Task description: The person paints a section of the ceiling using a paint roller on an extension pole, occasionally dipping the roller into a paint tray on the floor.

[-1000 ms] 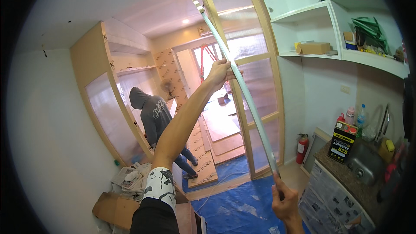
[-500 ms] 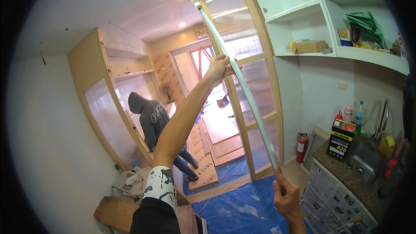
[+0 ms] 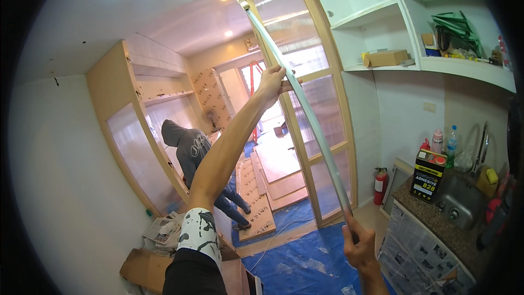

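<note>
A long, pale, silvery pole point(image 3: 309, 110) slants across the view, from the ceiling down to the lower right. Its upper end carries a small, light brush-like head point(image 3: 240, 0) close to the ceiling beside the door frame; whether it touches cannot be made out. My left hand point(image 3: 274, 83), arm stretched far forward, is closed on the pole's middle, thumb on the near side. Lower down, my right hand point(image 3: 360, 245) grips the pole's bottom end, which looks darker there. Behind the pole stands a wood-framed door panel point(image 3: 322, 110) with translucent panes.
A person in a grey hoodie point(image 3: 192, 150) stands ahead on the left. Blue sheeting point(image 3: 305, 267) covers the floor. On the right are a counter point(image 3: 402, 191) with a black adhesive can point(image 3: 428, 177) and sink, open shelves point(image 3: 371, 21) above, and a red fire extinguisher point(image 3: 380, 186).
The pole's top and my left hand have shifted slightly left and up in view. Both hands keep their hold. The hooded person has barely moved.
</note>
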`<state>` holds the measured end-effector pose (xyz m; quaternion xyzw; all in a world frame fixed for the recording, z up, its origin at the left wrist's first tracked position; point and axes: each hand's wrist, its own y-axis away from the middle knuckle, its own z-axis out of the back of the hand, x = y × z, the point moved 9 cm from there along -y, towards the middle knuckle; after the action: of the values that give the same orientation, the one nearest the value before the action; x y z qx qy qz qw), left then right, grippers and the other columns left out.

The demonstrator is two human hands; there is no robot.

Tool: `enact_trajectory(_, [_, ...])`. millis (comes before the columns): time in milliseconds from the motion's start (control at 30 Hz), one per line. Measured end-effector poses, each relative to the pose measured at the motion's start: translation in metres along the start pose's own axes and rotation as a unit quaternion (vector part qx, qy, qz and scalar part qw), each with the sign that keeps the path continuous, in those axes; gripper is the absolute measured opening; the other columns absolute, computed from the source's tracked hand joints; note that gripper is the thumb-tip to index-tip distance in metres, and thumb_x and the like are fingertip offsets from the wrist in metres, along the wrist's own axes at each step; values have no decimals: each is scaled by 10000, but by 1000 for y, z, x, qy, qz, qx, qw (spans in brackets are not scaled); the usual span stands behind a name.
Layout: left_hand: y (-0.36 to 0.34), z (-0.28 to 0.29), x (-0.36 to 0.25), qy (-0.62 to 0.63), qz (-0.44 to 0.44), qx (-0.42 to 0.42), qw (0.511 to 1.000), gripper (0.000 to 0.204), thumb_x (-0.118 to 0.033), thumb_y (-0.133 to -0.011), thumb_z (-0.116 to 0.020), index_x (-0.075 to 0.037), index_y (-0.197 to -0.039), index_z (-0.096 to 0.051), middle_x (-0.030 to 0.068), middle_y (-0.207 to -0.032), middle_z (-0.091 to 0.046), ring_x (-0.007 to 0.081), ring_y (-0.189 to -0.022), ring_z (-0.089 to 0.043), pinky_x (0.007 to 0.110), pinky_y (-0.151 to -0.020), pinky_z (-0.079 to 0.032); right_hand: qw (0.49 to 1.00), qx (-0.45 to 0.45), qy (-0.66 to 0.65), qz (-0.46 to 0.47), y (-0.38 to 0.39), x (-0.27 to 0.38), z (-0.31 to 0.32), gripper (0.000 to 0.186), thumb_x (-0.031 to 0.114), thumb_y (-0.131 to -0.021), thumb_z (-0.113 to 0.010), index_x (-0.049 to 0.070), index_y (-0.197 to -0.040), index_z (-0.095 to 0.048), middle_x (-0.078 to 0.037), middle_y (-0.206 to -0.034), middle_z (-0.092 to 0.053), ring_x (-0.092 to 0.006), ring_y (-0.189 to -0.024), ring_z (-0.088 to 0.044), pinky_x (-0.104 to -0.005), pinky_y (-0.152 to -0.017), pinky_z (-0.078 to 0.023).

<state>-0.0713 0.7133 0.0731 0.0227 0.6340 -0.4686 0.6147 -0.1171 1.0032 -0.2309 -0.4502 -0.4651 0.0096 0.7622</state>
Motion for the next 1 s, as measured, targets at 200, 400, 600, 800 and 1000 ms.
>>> enact_trajectory(200, [53, -63, -49, -29, -31, 10, 999, 333, -132, -999, -340, 153, -1141, -437, 225, -1056, -521, 318, -917, -655, 360, -782, -596, 1000, -11, 6, 25, 55, 16, 55, 454, 7, -850, -571, 63, -1300, -536, -91, -510, -478, -105, -424, -449, -278, -434, -362])
enact_trajectory(400, [146, -155, -111, -40, -39, 16, 998, 371, -187, -1002, -395, 129, -1187, -456, 163, -1059, -541, 296, -967, -640, 364, -811, -574, 998, -32, -15, 46, 159, 53, 151, 82, 39, -850, -610, -7, -908, -646, -145, -528, -471, -271, -397, -430, -375, -408, -334])
enact_trajectory(600, [243, -249, -175, -59, -18, 19, 998, 383, -191, -1007, -389, 72, -1283, -432, 123, -1071, -540, 279, -953, -643, 339, -781, -576, 999, -11, -38, 35, 269, 81, 233, 62, 7, -822, -629, 0, -882, -645, -135, -515, -456, -264, -386, -420, -374, -402, -329])
enact_trajectory(800, [331, -309, -211, 13, 16, 24, 999, 418, -212, -986, -446, 14, -1335, -400, 103, -1083, -561, 264, -936, -651, 363, -789, -575, 999, 45, 5, 21, 366, 103, 287, 340, -22, -781, -642, 0, -1120, -638, -203, -785, -637, -313, -543, -590, -367, -488, -464])
enact_trajectory(1000, [312, -297, -204, 1, 19, 2, 1000, 301, -176, -987, -429, 6, -1220, -485, 106, -1062, -577, 252, -920, -652, 367, -799, -569, 1000, 1, -17, 23, 331, 136, 297, 215, -15, -801, -636, -4, -1016, -647, -162, -642, -525, -286, -475, -495, -370, -450, -394])
